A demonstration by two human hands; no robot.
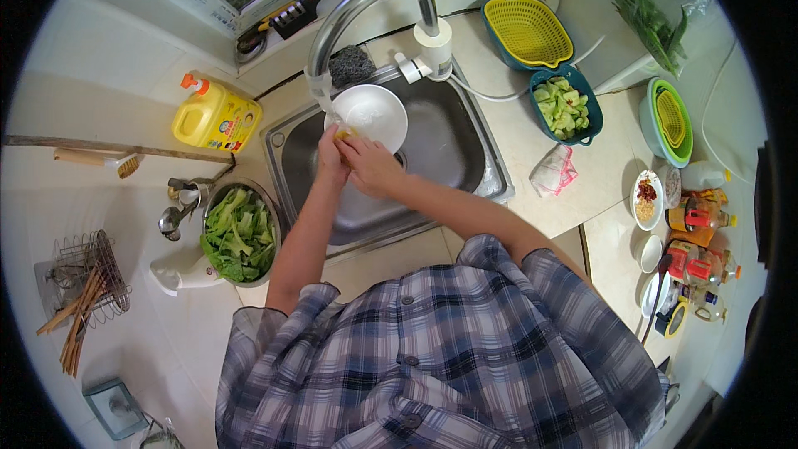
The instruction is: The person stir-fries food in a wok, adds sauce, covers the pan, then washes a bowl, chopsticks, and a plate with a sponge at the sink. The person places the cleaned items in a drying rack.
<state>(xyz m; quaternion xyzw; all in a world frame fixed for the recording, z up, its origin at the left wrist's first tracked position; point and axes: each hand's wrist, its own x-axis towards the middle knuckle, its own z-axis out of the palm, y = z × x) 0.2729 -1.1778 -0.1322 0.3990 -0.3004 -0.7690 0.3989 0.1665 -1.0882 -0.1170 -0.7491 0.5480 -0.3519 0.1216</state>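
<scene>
Over the near left rim of a white bowl (pixel 380 115), both my hands meet in the water coming from the curved chrome faucet (pixel 323 40). My left hand (pixel 332 156) is curled around a small yellow thing (pixel 343 132), mostly hidden by fingers. The fingers of my right hand (pixel 377 168) reach across to the same thing; whether they grip or only rub it cannot be told. The bowl sits in the stainless steel sink (pixel 449 137), and some water shows inside it.
Left of the sink stands a metal basin of leafy greens (pixel 240 234), with a yellow detergent jug (pixel 218 115) behind. To the right are a yellow colander (pixel 528 30), a blue basket of cut green vegetables (pixel 562 107), a cloth (pixel 553 169) and several sauce bottles (pixel 695 215).
</scene>
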